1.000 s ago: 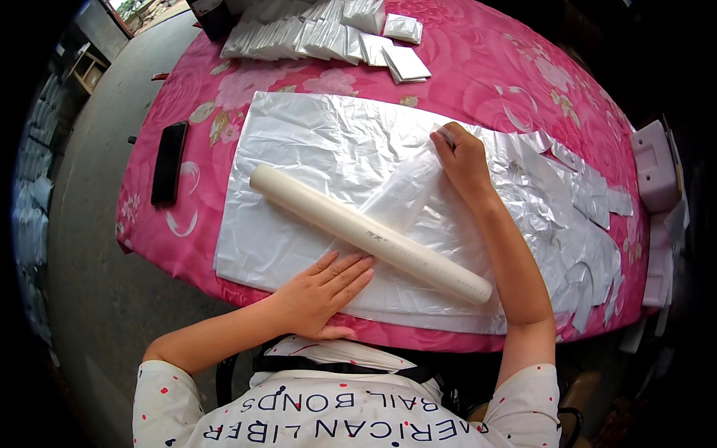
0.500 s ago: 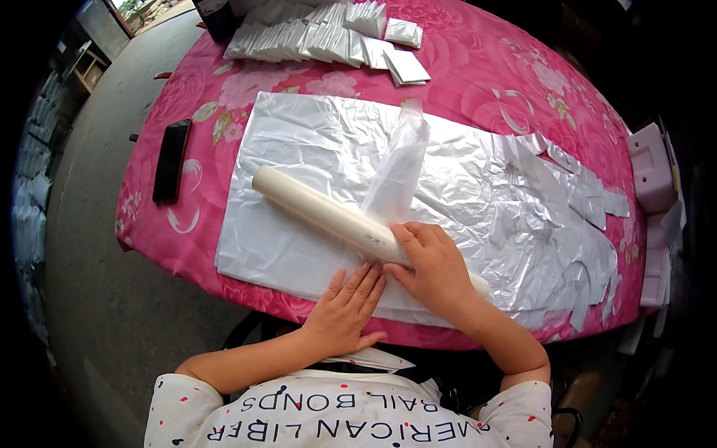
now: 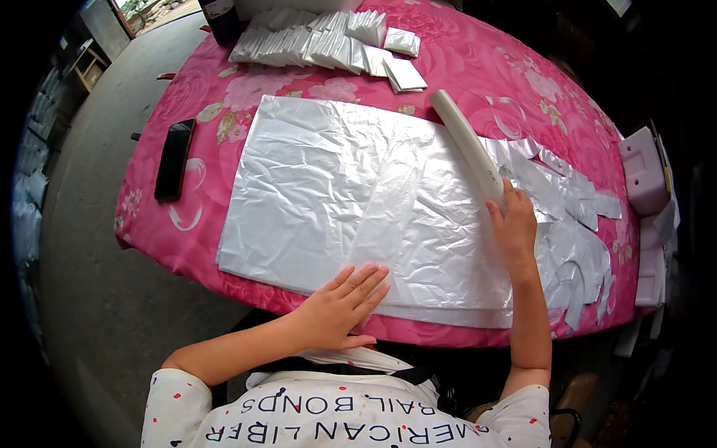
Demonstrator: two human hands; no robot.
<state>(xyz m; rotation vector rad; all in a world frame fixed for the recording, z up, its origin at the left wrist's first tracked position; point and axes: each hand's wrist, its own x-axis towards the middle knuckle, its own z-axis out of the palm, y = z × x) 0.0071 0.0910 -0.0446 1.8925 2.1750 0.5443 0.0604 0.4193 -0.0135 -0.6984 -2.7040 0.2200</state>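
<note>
- Silvery plastic sheets (image 3: 336, 194) lie stacked flat across the middle of our desk (image 3: 523, 82), and we take them as our landmark; their long side runs left to right before us.
- Left of the sheets, a black phone (image 3: 173, 158) lies on the pink flowered cloth, well apart from both hands.
- At the near edge of the sheets our left hand (image 3: 340, 306) rests palm down, fingers spread flat and open, holding nothing, only pressing the plastic.
- Beyond the far edge of the sheets, a row of small folded white packets (image 3: 321, 45) lines the desk.
- On the right part of the sheets lies the pale roll (image 3: 469, 149), its long axis running from the far edge obliquely toward us and to the right.
- Our right hand (image 3: 514, 224) is curled around the near end of that roll, so it is much the nearer hand; the roll stretches away from it, up and to the left.
- Right of the sheets, cut silvery scraps (image 3: 575, 224) are strewn about; a grey concrete floor (image 3: 82, 246) shows left of the desk.
</note>
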